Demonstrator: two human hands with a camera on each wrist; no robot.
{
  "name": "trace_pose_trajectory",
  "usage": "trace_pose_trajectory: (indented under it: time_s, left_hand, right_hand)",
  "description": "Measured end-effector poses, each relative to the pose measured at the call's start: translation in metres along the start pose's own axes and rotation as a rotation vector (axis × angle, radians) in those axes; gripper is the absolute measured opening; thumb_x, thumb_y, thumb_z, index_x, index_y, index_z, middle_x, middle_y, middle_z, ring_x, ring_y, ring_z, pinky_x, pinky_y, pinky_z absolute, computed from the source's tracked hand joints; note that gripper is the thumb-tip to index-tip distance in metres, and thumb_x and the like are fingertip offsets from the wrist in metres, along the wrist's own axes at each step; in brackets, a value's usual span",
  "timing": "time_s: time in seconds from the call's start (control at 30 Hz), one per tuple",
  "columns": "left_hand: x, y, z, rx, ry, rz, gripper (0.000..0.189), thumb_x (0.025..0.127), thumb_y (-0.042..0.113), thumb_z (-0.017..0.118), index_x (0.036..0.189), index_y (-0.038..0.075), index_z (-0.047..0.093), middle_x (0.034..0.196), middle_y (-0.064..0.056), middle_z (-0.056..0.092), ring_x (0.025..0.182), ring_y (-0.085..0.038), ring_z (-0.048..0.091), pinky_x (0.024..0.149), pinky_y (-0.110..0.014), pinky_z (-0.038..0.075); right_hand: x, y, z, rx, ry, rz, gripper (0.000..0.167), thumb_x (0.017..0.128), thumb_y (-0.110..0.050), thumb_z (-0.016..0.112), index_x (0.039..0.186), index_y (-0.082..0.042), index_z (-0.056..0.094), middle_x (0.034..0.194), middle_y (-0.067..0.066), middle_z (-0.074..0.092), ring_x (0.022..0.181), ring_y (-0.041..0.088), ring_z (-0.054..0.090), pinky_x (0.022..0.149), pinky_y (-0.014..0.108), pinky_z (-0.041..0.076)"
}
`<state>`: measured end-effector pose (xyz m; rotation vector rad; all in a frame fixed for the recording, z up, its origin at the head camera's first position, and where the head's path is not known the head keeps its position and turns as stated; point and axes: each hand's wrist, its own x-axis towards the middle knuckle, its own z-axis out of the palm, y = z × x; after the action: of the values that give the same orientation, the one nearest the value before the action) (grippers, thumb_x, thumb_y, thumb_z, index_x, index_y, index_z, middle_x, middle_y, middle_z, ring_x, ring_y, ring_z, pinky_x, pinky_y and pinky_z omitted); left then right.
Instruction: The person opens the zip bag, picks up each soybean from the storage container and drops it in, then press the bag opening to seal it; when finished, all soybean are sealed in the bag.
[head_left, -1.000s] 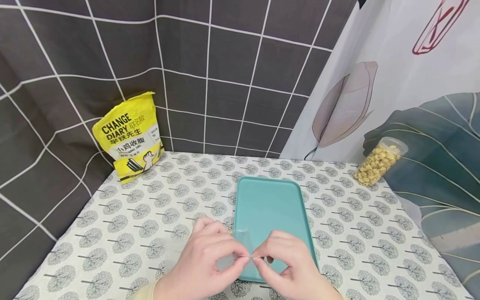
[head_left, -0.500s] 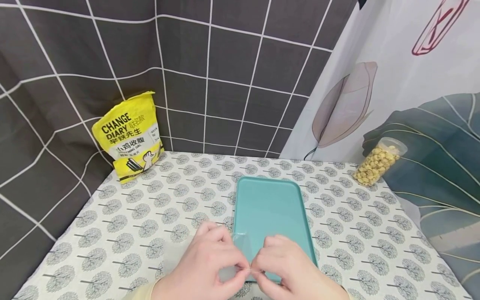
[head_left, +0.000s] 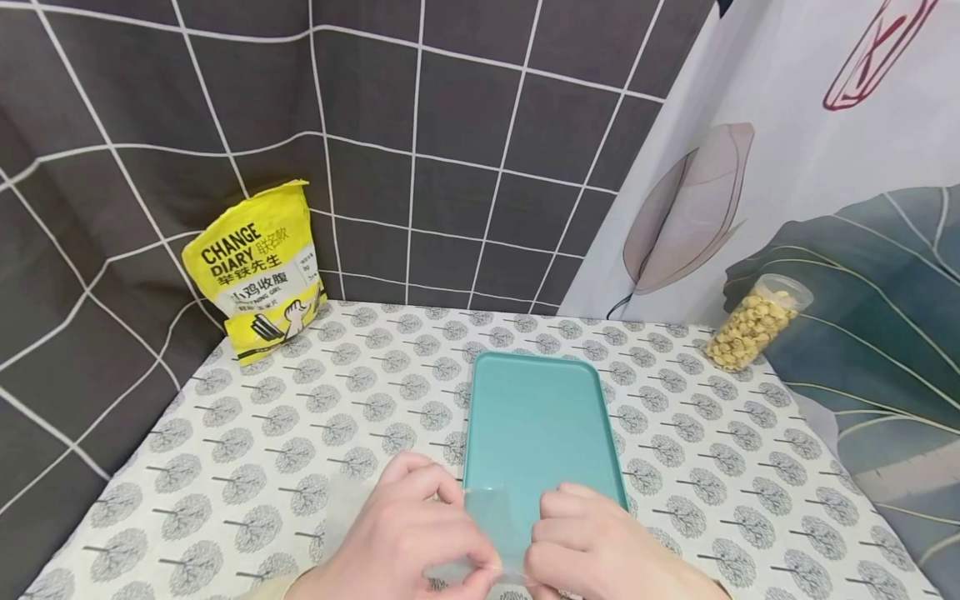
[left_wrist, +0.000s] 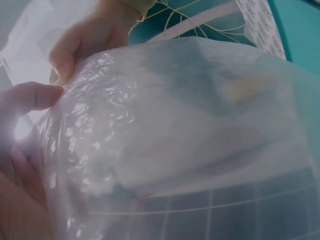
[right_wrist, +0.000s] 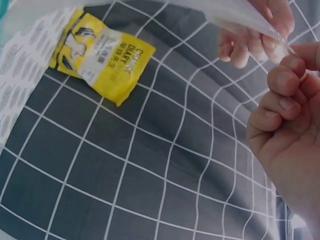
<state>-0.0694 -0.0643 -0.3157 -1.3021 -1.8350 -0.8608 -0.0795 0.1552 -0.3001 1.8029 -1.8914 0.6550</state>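
Observation:
A clear, crinkled plastic bag (left_wrist: 175, 115) fills most of the left wrist view. My left hand (head_left: 408, 529) pinches its edge between thumb and forefinger. Just to the right, my right hand (head_left: 592, 542) grips the same edge with curled fingers. A short stretch of film lies between the two hands. In the head view the see-through bag (head_left: 489, 510) extends behind and left of the left hand, overlapping the near part of a teal tray (head_left: 536, 417). From the right wrist, the right hand (right_wrist: 292, 115) shows its thumb and forefinger closed on the film's edge.
A yellow snack bag (head_left: 258, 271) leans against the dark gridded curtain (head_left: 457, 167) at the back left. At the back right stands a clear jar (head_left: 757, 325) filled with yellow popcorn-like pieces. A tree-patterned cloth (head_left: 360, 408) covers the table.
Both hands have shifted a little toward the near edge. My right hand has moved slightly right, away from the left, and its fingers are more curled. More of the film shows between them.

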Motion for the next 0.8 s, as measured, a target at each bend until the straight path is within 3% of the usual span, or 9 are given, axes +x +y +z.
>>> trace_pose_trajectory:
  time_s: [0.13, 0.33, 0.57, 0.8]
  left_hand:
    - [0.0, 0.003, -0.005, -0.036, -0.034, 0.001, 0.019, 0.063, 0.012, 0.07, 0.072, 0.028, 0.064, 0.07, 0.025, 0.059, 0.078, -0.001, 0.046, 0.083, -0.022, 0.031]
    - [-0.006, 0.003, -0.008, -0.1, -0.064, -0.072, 0.026, 0.055, 0.011, 0.072, 0.073, 0.028, 0.064, 0.07, 0.025, 0.059, 0.08, 0.0, 0.045, 0.083, -0.023, 0.031]
    - [-0.011, 0.002, -0.011, -0.176, -0.029, -0.193, 0.025, 0.063, 0.009, 0.078, 0.077, 0.027, 0.069, 0.066, 0.023, 0.059, 0.081, -0.001, 0.045, 0.08, -0.022, 0.03]
    - [-0.014, -0.001, -0.018, -0.167, -0.03, -0.223, 0.019, 0.071, 0.012, 0.077, 0.079, 0.027, 0.069, 0.073, 0.023, 0.063, 0.083, -0.001, 0.046, 0.08, -0.024, 0.028]
  right_hand:
    - [0.0, 0.0, -0.001, -0.002, 0.004, -0.058, 0.02, 0.083, -0.009, 0.05, 0.067, -0.019, 0.045, 0.064, -0.013, 0.033, 0.063, 0.002, 0.026, 0.063, 0.013, 0.017]
    - [-0.001, 0.001, 0.0, -0.022, 0.065, -0.131, 0.022, 0.084, -0.006, 0.044, 0.066, -0.018, 0.044, 0.063, -0.013, 0.035, 0.061, 0.002, 0.025, 0.061, 0.013, 0.015]
    - [-0.001, 0.0, -0.005, 0.024, 0.113, -0.138, 0.02, 0.083, -0.007, 0.048, 0.066, -0.017, 0.048, 0.063, -0.014, 0.039, 0.061, 0.002, 0.027, 0.062, 0.013, 0.017]
    - [-0.011, 0.001, -0.009, 0.091, 0.14, -0.125, 0.021, 0.084, -0.005, 0.049, 0.066, -0.016, 0.05, 0.063, -0.012, 0.038, 0.062, 0.004, 0.027, 0.064, 0.013, 0.018]
